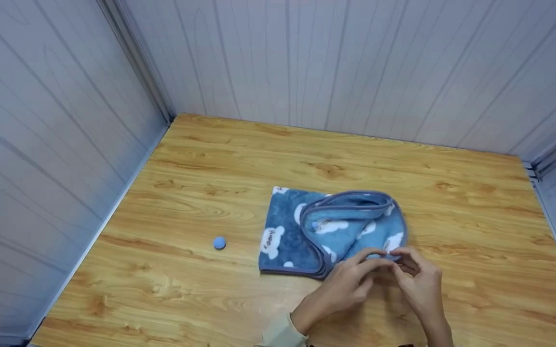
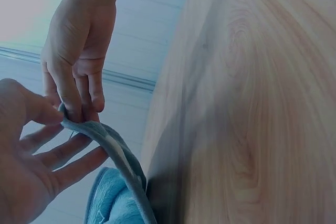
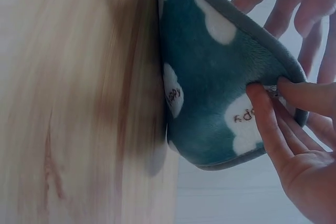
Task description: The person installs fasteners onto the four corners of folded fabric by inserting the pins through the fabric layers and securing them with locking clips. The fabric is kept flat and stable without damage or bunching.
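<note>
A folded blue fleece blanket (image 1: 290,248) with white bear-shaped patches and a grey-blue edging lies on the wooden table. Its right part is folded back over in a loose loop. At the near right edge, my left hand (image 1: 347,284) pinches the raised hem between thumb and fingers. Close beside it, my right hand (image 1: 420,279) pinches the same edge; in the right wrist view its thumb and forefinger grip the blanket (image 3: 199,87) at a lifted corner. The two hands' fingertips nearly meet. A small blue round piece (image 1: 315,225) sits on the blanket's upper layer.
A blue round disc (image 1: 219,243) lies on the wooden table (image 1: 162,284) left of the blanket. White grooved panels (image 1: 278,67) wall in the table at the back and on both sides.
</note>
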A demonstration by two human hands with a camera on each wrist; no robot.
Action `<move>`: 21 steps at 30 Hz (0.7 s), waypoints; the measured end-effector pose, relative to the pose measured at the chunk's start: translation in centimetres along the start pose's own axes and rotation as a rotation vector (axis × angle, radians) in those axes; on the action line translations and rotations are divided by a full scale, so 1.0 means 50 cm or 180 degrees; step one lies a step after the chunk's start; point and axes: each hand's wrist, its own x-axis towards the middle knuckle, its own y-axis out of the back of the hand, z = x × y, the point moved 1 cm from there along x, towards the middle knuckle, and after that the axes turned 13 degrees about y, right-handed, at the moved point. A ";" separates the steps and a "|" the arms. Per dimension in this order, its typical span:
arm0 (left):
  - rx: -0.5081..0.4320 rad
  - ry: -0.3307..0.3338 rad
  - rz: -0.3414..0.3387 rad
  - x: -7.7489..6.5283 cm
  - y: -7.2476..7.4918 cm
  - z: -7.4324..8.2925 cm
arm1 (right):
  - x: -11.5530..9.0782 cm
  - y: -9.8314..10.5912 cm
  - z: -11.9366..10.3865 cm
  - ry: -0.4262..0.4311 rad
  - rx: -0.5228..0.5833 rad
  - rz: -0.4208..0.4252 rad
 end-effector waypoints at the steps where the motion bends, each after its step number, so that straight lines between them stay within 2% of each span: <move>1: -0.0060 0.0002 0.0055 -0.001 0.002 0.000 | 0.000 0.000 -0.001 -0.0041 -0.0015 0.0013; 5: -0.0309 0.0066 0.0202 -0.004 0.012 -0.002 | 0.000 0.001 -0.003 -0.0141 -0.0062 0.0054; 9: -0.0414 0.0141 0.0329 -0.011 0.032 -0.008 | 0.000 0.000 -0.005 -0.0206 -0.0053 0.0093; 14: -0.0357 0.0287 0.0601 -0.016 0.068 -0.028 | 0.001 0.001 -0.007 -0.0249 -0.0012 0.0149; 19: -0.0133 0.0380 0.0950 -0.023 0.103 -0.057 | 0.001 0.003 -0.006 -0.0207 0.0033 0.0153; 21: -0.0038 0.0432 0.1028 -0.026 0.116 -0.067 | 0.001 0.003 -0.006 -0.0199 0.0041 0.0151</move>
